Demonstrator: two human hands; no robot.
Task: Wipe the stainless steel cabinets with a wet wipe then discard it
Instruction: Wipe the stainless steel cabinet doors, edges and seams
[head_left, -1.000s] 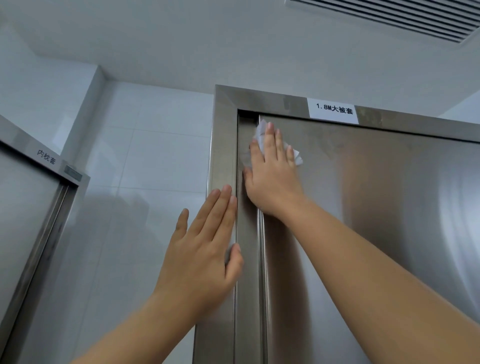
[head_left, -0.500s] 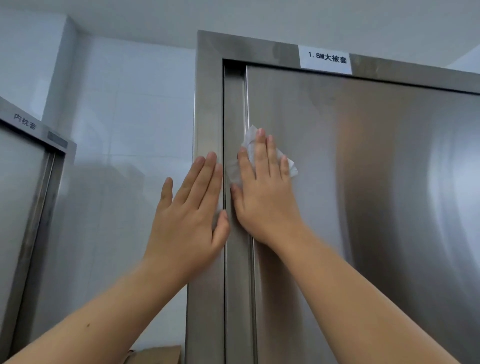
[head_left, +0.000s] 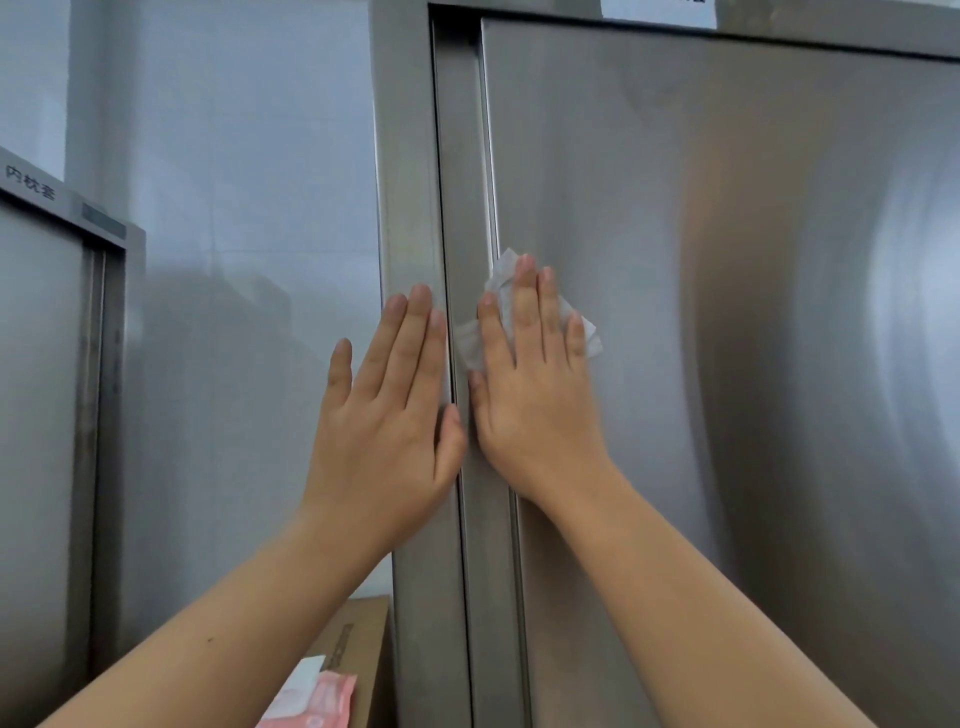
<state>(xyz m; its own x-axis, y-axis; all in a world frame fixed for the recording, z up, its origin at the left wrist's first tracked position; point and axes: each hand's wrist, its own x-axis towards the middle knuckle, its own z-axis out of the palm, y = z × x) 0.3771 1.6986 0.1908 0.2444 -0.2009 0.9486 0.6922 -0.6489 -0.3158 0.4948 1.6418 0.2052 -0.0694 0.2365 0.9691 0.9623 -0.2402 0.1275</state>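
A tall stainless steel cabinet fills the right of the view. My right hand lies flat with straight fingers on the door's left edge and presses a crumpled white wet wipe against it. The wipe shows above and beside my fingers. My left hand rests flat with straight fingers on the cabinet's left frame, its thumb close to my right hand.
A second steel cabinet stands at the left, with a pale tiled wall between the two. Below, a brown cardboard box sits beside the cabinet, with a pink wipe pack on it.
My right hand has slid the wipe down the door's left edge from near the top. My left hand stays flat on the frame. The view has tilted downward, bringing the box and pink pack into sight.
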